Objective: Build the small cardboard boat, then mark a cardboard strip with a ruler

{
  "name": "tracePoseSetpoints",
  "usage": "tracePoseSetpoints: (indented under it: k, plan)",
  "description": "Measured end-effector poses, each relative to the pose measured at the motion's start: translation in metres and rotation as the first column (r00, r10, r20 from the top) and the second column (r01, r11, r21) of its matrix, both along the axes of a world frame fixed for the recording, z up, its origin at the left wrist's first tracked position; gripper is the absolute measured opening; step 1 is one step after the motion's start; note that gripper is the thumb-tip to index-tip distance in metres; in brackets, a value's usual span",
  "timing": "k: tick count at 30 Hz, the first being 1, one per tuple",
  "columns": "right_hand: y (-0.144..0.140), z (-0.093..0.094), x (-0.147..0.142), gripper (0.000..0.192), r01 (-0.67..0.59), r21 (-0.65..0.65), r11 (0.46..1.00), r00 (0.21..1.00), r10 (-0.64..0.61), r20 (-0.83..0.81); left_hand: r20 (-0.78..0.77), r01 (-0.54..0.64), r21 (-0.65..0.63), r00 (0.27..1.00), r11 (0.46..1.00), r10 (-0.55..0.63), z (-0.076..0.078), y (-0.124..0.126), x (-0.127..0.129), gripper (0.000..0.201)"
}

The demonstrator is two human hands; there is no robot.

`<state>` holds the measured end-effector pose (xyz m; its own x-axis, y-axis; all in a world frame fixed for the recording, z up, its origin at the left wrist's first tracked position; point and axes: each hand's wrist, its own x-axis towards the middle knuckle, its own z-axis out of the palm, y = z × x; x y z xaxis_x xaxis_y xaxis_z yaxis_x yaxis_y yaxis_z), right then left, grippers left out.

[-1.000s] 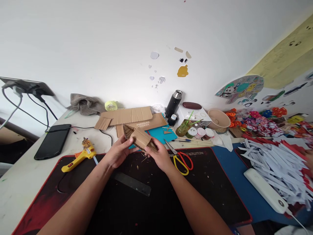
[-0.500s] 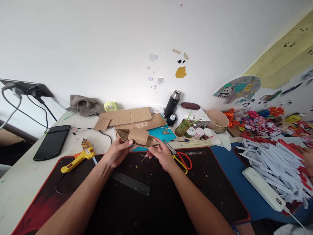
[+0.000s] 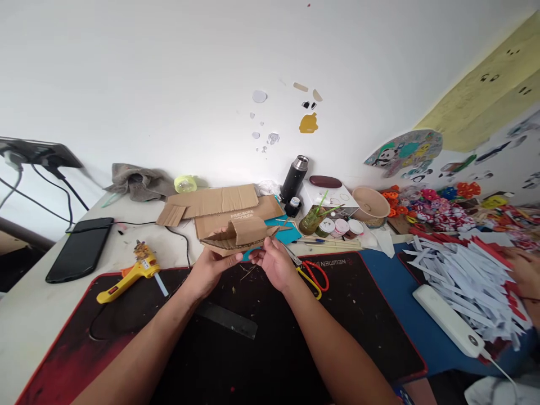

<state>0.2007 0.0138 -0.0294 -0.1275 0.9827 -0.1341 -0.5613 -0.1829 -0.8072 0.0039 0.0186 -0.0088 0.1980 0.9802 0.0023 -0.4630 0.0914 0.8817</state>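
Observation:
Between my hands is a small cardboard boat with pointed ends and a curved cardboard cover arched over its middle. My left hand grips the near left side, thumb along the lower edge and fingers underneath. At the right end, my right hand pinches the boat with its thumb on the near wall; its other fingers curl below. Scissors with red and yellow handles lie beside my right hand. A dark flat ruler-like strip rests on the black mat below.
Left of my hands lies a yellow glue gun, and a black phone beyond it. Cardboard sheets, a black thermos and paint jars stand behind. At right, another person's hand is by white paper strips.
The boat has tilted so its near side shows more and the arched cover's opening faces left. My left thumb has moved from the cover's edge down to the near wall. The view has shifted slightly.

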Motion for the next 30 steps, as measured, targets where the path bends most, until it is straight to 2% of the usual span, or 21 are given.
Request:
tracePoseSetpoints:
  k: [4,6,8,10,12,14,16,18,22,26,30]
  plan:
    - [0.004,0.001,0.018,0.057,0.002,0.006,1.000,0.999,-0.001,-0.048,0.076,0.090,-0.095,0.994,0.991,-0.083,-0.003,0.009,-0.020,0.063]
    - [0.004,0.001,0.026,0.055,-0.037,0.026,0.999,0.999,0.037,-0.028,0.112,0.089,-0.182,0.991,0.979,-0.069,-0.006,0.013,-0.026,0.049]
    - [0.003,0.002,0.030,0.054,-0.082,0.050,0.995,0.997,0.082,0.010,0.124,0.136,-0.299,0.987,0.944,-0.103,-0.009,0.014,-0.027,0.038]
    - [0.002,0.003,0.030,0.054,-0.142,0.067,0.988,0.989,0.138,0.053,0.164,0.270,-0.370,0.961,0.889,-0.224,-0.013,0.011,-0.027,0.043]
    - [0.001,0.004,0.029,0.054,-0.187,0.074,0.980,0.979,0.180,0.093,0.223,0.428,-0.363,0.902,0.828,-0.369,-0.017,0.008,-0.026,0.049]
    - [0.001,0.005,0.027,0.054,-0.194,0.066,0.979,0.974,0.184,0.132,0.280,0.545,-0.303,0.835,0.781,-0.474,-0.021,0.005,-0.026,0.051]
    - [0.001,0.005,0.025,0.056,-0.174,0.054,0.983,0.972,0.163,0.172,0.327,0.608,-0.251,0.786,0.753,-0.525,-0.024,0.004,-0.027,0.052]
    - [0.002,0.004,0.023,0.058,-0.141,0.049,0.989,0.970,0.128,0.209,0.359,0.624,-0.243,0.769,0.743,-0.528,-0.024,0.005,-0.027,0.053]
    - [0.008,-0.001,0.017,0.062,-0.067,0.037,0.997,0.964,0.055,0.261,0.385,0.581,-0.301,0.799,0.756,-0.461,-0.020,0.006,-0.022,0.045]
    - [0.013,-0.006,0.007,0.069,0.044,0.014,0.999,0.957,-0.046,0.285,0.385,0.460,-0.265,0.856,0.847,-0.344,-0.011,0.004,-0.011,0.043]
    - [0.013,-0.007,0.003,0.064,0.169,0.063,0.984,0.910,-0.180,0.373,0.324,0.280,-0.242,0.926,0.929,-0.195,-0.010,0.006,-0.007,0.050]
